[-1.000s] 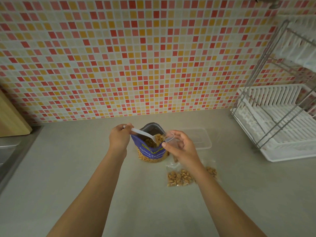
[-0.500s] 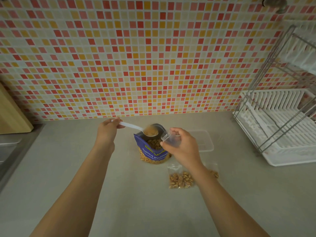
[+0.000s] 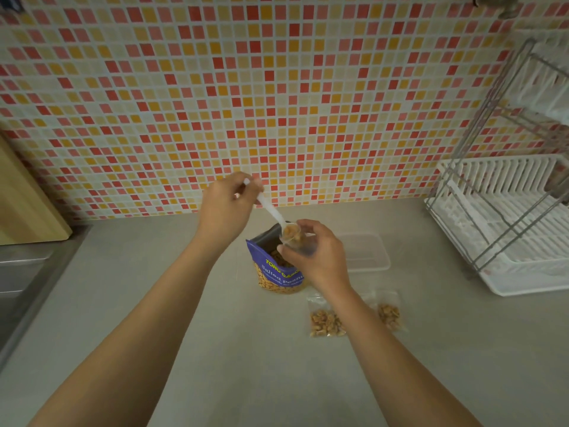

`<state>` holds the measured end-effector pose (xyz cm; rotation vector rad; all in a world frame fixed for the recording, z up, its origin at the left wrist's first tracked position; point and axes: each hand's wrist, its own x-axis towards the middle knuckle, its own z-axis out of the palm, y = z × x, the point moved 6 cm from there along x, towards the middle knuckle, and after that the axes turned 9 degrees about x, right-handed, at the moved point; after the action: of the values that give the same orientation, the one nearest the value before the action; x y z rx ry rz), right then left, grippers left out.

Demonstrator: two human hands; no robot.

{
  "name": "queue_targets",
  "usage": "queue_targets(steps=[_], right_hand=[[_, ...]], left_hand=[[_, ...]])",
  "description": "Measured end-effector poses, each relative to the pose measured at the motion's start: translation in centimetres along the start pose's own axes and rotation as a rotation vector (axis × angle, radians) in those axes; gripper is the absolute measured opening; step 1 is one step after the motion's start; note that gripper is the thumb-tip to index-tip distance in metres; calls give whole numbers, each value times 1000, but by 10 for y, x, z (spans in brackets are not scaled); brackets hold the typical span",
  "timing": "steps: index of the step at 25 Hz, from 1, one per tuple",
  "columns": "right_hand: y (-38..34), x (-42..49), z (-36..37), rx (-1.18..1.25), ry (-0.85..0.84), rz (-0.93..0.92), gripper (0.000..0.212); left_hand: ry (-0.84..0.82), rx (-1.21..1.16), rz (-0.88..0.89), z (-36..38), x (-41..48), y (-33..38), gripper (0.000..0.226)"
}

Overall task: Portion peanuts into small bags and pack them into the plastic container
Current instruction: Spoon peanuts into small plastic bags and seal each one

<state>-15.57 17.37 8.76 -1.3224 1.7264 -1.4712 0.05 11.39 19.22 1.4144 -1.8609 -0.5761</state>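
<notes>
A blue peanut pouch (image 3: 277, 272) stands open on the counter. Above it my left hand (image 3: 226, 204) grips a white plastic spoon (image 3: 271, 211) whose bowl, loaded with peanuts, tips into the mouth of a small clear bag (image 3: 295, 241). My right hand (image 3: 314, 254) pinches that bag open just over the pouch. Two filled small bags lie flat on the counter, one (image 3: 326, 322) in front of the pouch and another (image 3: 389, 312) partly behind my right forearm. A clear plastic container (image 3: 366, 254) sits to the right of the pouch, behind my right hand.
A white dish rack with a metal frame (image 3: 505, 229) fills the right side. A wooden board (image 3: 27, 204) leans at the left wall above a steel sink edge (image 3: 27, 272). Mosaic tiles back the beige counter (image 3: 215, 349).
My left hand lifted the spoon out of the pouch with peanuts and swung it right to the small bag's mouth. My right hand kept the bag over the pouch.
</notes>
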Motion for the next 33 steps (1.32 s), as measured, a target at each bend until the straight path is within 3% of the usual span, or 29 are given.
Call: queue_targets(steps=[2,4,6,9,13,15,18,20,22,24,28,31,33], right_hand=[[-2,-2,0,65,17,2,53],[-3,-3,-4,124,42,17,48],[-2,-4,-11,182,55,40,43],[2,-9,-21,249,71,73,41],[2,-12,-28,282,52,141,35],[-6,-6,-31,291,-5,160,33],[-25,6,-40,259,-56,108,29],[-37,10,-43,277,-77,91,28],[-44,12,-42,312,-81,88,30],[-44,14,-42,334,-84,120,35],[-33,13,-43,498,-242,272,44],[-23,9,-58,467,-234,261,13],[-7,3,-67,428,-199,281,7]], left_hand=[[47,251,240,-2,-10,28,25],[149,320,296,-18,-9,39,26],[222,168,223,-37,1,28,29],[180,-27,-57,-21,9,-17,24],[-120,146,-247,58,-18,-67,21],[-188,258,-312,68,-29,-80,32],[-27,320,-263,50,-38,-69,37],[20,73,-163,42,-50,-48,41],[-200,-358,-116,53,-61,-30,42],[-392,-607,-148,71,-69,-21,42],[-310,-713,-252,80,-74,-20,17],[-391,-733,-254,92,-87,-17,14],[-441,-711,-260,106,-97,-22,8]])
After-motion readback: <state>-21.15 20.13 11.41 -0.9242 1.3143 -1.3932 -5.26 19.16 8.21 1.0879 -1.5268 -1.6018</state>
